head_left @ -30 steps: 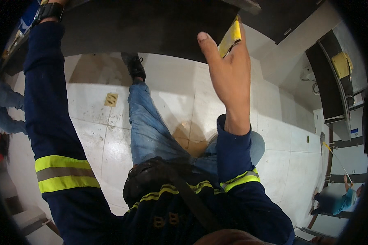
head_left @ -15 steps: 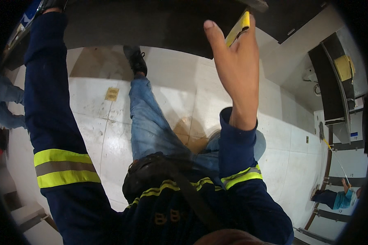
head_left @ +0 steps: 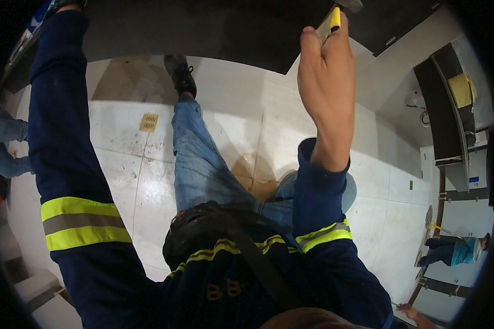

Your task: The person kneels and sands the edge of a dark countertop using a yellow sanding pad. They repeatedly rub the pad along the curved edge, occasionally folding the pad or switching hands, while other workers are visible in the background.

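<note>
My right hand (head_left: 329, 82) reaches up to the edge of a dark panel (head_left: 203, 33). Thumb and fingers are closed on a thin folded yellow sheet (head_left: 336, 19), pale on the inner side; its exact kind I cannot make out. A grey object (head_left: 350, 5), partly cut off by the frame, lies just beyond the fingertips. My left hand (head_left: 66, 4) is at the top left corner beside the dark panel, with something dark around the wrist or hand. Its fingers are out of the picture.
White tiles with a brass drain grate (head_left: 148, 123) lie below, my shoe (head_left: 180, 74) under the panel's edge. A person's jeans (head_left: 8, 142) show at left. Right, a yellow pad (head_left: 462, 90) sits by a dark shelf; a person in turquoise (head_left: 466, 251) holds a yellow-handled tool.
My right hand has shifted slightly right, its thumb now drawn in against the yellow sheet. At right, the person in turquoise has moved, and another person's hand has appeared at the lower right.
</note>
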The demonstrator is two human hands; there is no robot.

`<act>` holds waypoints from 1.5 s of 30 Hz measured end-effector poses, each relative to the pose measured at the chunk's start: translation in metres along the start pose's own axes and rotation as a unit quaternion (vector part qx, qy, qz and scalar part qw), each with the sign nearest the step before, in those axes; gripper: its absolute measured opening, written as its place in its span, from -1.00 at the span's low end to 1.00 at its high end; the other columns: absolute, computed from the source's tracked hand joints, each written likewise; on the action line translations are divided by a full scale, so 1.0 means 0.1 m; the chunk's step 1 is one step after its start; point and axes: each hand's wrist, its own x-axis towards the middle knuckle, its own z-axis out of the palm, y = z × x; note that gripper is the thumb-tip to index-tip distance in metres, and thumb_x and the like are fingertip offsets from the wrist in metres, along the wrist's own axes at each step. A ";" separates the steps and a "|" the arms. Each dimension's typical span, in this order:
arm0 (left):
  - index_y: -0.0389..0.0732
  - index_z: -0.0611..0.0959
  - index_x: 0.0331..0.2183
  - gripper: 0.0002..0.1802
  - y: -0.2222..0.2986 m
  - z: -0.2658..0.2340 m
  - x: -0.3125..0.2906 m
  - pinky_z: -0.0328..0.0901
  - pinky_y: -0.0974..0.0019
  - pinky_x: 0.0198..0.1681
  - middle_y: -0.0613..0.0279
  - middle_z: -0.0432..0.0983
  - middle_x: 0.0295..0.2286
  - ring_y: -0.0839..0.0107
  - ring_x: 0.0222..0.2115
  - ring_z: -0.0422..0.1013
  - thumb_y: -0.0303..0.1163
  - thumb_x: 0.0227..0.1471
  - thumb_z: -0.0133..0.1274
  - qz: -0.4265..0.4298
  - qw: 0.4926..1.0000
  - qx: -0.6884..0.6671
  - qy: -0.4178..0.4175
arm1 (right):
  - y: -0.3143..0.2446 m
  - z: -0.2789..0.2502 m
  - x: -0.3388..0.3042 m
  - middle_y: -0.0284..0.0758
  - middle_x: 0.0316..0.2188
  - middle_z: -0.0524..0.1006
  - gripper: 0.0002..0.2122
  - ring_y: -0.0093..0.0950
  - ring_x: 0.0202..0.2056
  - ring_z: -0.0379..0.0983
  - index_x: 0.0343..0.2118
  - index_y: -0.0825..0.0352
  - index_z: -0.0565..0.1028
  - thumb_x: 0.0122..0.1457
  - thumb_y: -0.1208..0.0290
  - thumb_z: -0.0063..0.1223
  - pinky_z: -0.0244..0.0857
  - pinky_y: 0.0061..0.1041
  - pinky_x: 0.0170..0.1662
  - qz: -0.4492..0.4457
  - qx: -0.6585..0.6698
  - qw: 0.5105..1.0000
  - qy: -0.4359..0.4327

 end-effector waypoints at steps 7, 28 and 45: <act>-0.15 0.60 0.08 -0.38 0.16 -0.07 -0.14 0.32 0.02 0.07 -0.23 0.55 -0.03 -0.18 0.01 0.45 0.11 0.35 -0.26 -0.001 0.999 0.034 0.011 | -0.08 -0.02 -0.09 0.20 -0.04 0.47 -0.63 0.15 0.01 0.43 0.14 0.50 0.30 0.27 0.56 -0.22 0.29 -0.14 0.08 -0.017 0.033 0.999 -0.003; -0.29 0.55 0.11 -0.48 -0.66 0.24 0.26 0.22 0.17 0.22 -0.12 0.49 0.09 -0.05 0.12 0.38 -0.14 0.40 -0.26 0.131 0.990 0.055 -0.013 | 0.31 0.28 -0.36 0.24 0.16 0.34 -0.44 0.14 0.16 0.33 0.27 0.63 0.14 0.19 0.64 -0.08 0.24 -0.08 0.23 -0.044 -0.110 0.991 0.067; -0.40 0.52 0.12 -0.45 -1.11 0.34 0.43 0.22 0.21 0.19 -0.18 0.48 0.09 0.04 0.12 0.41 -0.15 0.36 -0.21 0.047 0.997 -0.052 -0.030 | 0.25 0.26 -0.27 0.24 0.33 0.12 -0.33 0.14 0.37 0.04 0.31 0.65 0.07 0.11 0.66 -0.01 -0.07 0.05 0.38 -0.046 -0.046 0.993 0.099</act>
